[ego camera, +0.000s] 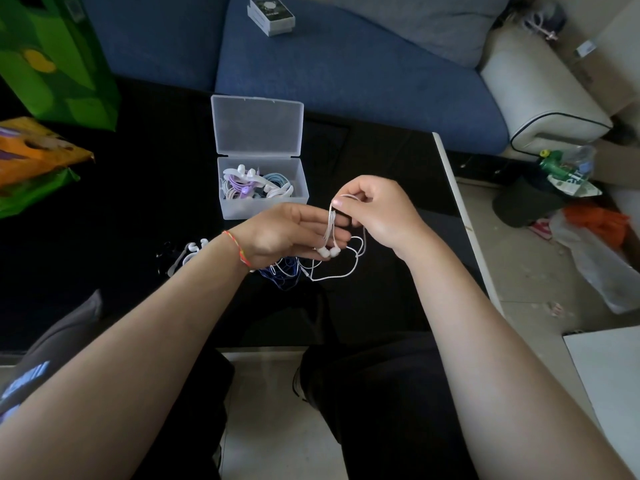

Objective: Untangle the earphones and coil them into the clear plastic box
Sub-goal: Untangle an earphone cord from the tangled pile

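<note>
head-worn view, down over table (145,188)

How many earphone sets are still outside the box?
3 that I can tell: white earphones held in both hands, a blue set beneath the left wrist, a white set left of it. More may be hidden.
</note>
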`<state>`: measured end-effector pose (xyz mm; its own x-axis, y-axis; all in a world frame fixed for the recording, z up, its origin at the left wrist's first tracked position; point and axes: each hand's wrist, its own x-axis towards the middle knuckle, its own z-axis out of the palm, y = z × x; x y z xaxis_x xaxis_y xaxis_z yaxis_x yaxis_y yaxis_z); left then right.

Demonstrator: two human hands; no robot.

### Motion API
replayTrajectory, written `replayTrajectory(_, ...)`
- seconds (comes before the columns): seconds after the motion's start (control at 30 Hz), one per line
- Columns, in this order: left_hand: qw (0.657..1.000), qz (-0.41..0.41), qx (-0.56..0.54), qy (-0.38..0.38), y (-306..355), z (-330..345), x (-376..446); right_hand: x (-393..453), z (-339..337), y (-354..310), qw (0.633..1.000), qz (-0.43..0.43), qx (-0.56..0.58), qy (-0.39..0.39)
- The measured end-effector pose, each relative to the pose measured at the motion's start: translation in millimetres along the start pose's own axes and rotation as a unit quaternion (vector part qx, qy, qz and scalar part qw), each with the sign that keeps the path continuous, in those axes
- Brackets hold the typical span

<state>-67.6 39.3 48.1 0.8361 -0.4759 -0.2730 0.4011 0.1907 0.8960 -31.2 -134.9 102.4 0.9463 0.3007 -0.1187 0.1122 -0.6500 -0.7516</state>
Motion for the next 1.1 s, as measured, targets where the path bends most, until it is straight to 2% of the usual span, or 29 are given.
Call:
replayTrajectory(0.1, 0.998, 0.007, -0.047, -0.042, 3, 2, -4, 1, -1, 1, 0.998, 0.006, 0.05, 0.028)
replayTrajectory(0.2, 0.994, 0.034, -0.097, -0.045, 7, 5, -7, 0, -4, 1, 0.996, 0.034, 0.079, 0.01)
replayTrajectory(0.33, 0.981, 0.074, -0.181, 0.017, 10, 6, -5, -3, 1, 0, 0.994, 0.069, 0.035, -0.079)
replayTrajectory(0.43, 0.971, 0.096, -0.204, 0.073, 7, 4, -1, -6, 9, -4, 0.987, 0.068, 0.001, -0.148)
replayTrajectory(0.7, 0.949, 0.106, -0.249, 0.163, -2, 3, 8, -8, 26, -11, 0.974, 0.058, -0.065, -0.209)
replayTrajectory(0.83, 0.946, 0.125, -0.191, 0.228, -7, -3, 8, -10, 30, -17, 0.961, 0.056, -0.119, -0.245)
replayTrajectory(0.93, 0.945, 0.126, -0.147, 0.265, -12, -6, 9, -9, 35, -22, 0.965, 0.031, -0.147, -0.217)
replayTrajectory(1.1, 0.939, 0.134, -0.16, 0.272, -15, -7, 9, -6, 35, -19, 0.98, -0.003, -0.147, -0.135)
